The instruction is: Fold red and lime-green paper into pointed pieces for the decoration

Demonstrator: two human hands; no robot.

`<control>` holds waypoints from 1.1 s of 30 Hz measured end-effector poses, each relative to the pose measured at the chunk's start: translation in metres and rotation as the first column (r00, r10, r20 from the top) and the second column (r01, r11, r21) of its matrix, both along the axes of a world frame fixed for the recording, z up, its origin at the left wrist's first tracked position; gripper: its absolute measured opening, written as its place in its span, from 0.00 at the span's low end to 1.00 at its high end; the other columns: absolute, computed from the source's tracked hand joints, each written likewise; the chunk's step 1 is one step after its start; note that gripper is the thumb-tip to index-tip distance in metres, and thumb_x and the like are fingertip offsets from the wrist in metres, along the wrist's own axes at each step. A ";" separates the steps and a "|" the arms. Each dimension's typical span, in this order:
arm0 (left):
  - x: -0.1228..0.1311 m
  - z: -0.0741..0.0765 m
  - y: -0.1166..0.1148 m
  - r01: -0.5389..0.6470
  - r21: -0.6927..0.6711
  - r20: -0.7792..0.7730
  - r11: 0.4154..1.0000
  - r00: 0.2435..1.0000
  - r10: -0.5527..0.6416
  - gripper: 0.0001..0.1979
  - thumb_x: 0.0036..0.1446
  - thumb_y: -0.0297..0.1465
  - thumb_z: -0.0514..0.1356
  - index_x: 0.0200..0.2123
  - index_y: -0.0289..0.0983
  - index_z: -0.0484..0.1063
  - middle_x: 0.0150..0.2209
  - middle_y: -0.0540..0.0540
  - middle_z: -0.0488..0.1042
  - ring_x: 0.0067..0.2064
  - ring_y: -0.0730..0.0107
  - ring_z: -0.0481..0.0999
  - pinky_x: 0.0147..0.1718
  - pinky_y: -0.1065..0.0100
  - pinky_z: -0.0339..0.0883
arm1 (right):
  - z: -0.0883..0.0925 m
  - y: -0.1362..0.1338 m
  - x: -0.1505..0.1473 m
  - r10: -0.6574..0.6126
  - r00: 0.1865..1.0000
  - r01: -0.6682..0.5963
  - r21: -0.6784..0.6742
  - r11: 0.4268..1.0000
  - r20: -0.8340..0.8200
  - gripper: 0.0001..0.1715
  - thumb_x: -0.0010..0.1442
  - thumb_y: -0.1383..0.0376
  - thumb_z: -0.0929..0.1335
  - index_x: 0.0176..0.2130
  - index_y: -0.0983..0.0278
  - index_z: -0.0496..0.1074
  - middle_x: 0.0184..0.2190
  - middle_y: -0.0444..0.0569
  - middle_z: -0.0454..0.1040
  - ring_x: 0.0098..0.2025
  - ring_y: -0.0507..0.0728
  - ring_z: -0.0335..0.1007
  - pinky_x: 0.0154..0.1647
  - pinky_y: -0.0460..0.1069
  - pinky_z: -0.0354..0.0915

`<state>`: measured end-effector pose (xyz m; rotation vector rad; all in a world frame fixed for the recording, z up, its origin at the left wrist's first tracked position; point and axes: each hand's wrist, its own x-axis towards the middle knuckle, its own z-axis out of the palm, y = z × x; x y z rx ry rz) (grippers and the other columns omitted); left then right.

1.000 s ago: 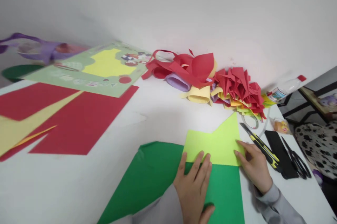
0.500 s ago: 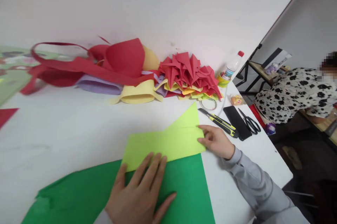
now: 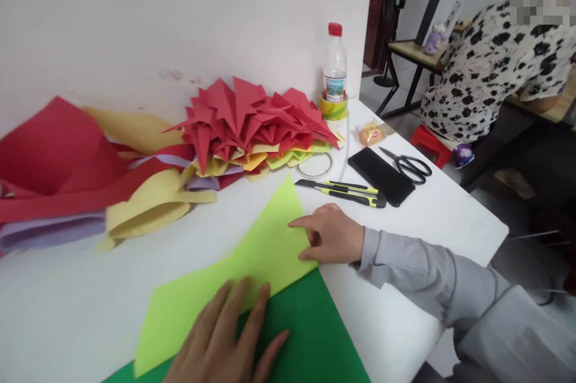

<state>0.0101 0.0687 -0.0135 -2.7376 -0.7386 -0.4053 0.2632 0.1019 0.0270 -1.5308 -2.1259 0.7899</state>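
Observation:
A lime-green folded paper [image 3: 234, 269] lies on the white table [image 3: 432, 215], partly over a dark green sheet [image 3: 315, 335]. My left hand [image 3: 225, 338] rests flat with fingers stretched out across the lime paper's lower edge and the green sheet. My right hand [image 3: 330, 233] sits at the lime paper's right corner, forefinger pointing left onto the paper, the other fingers curled under with the thumb on the paper's edge.
A heap of folded red, yellow and purple papers [image 3: 243, 125] lines the wall. A yellow utility knife [image 3: 346, 192], black phone [image 3: 380, 174], scissors [image 3: 407, 164], tape ring [image 3: 314, 164] and water bottle [image 3: 335, 65] lie right. A person in a spotted top [image 3: 490, 65] sits beyond the table's end.
The view has swung right, so the red sheets at the left are out of sight. Both hands stay on the lime paper; my right forefinger now stretches along its corner.

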 end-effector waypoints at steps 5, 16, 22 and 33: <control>0.035 -0.006 0.011 -0.025 -0.056 0.014 0.998 1.000 0.025 0.37 0.62 0.48 0.44 0.67 0.30 0.45 0.64 0.30 0.58 0.66 0.35 0.50 0.57 0.38 0.48 | 0.003 0.000 0.002 0.061 0.998 -0.061 -0.015 0.998 -0.002 0.30 0.57 0.61 0.72 0.56 0.69 0.67 0.31 0.45 0.79 0.43 0.59 0.71 0.56 0.56 0.52; 0.027 0.010 0.015 -0.012 -0.250 -0.071 0.968 0.997 -0.006 0.35 0.61 0.42 0.48 0.68 0.42 0.40 0.69 0.37 0.46 0.68 0.36 0.43 0.60 0.36 0.41 | -0.003 -0.009 0.015 0.027 0.999 -0.030 0.091 0.995 0.031 0.42 0.50 0.62 0.74 0.60 0.71 0.60 0.54 0.59 0.67 0.57 0.65 0.59 0.59 0.60 0.51; 0.029 0.013 0.014 -0.004 -0.258 -0.089 0.966 0.996 -0.020 0.36 0.59 0.39 0.51 0.68 0.45 0.41 0.70 0.39 0.39 0.68 0.34 0.43 0.59 0.33 0.42 | -0.008 -0.012 0.010 -0.025 0.999 0.022 0.110 0.994 0.029 0.41 0.48 0.60 0.74 0.57 0.70 0.62 0.57 0.58 0.64 0.62 0.65 0.52 0.66 0.60 0.41; 0.030 0.015 0.014 -0.015 -0.256 -0.118 0.967 0.993 -0.016 0.37 0.59 0.38 0.51 0.68 0.45 0.38 0.71 0.40 0.37 0.68 0.34 0.42 0.59 0.34 0.43 | -0.008 -0.009 0.012 -0.025 0.999 0.023 0.113 0.993 0.019 0.44 0.43 0.57 0.78 0.54 0.71 0.64 0.55 0.57 0.65 0.60 0.63 0.54 0.65 0.60 0.45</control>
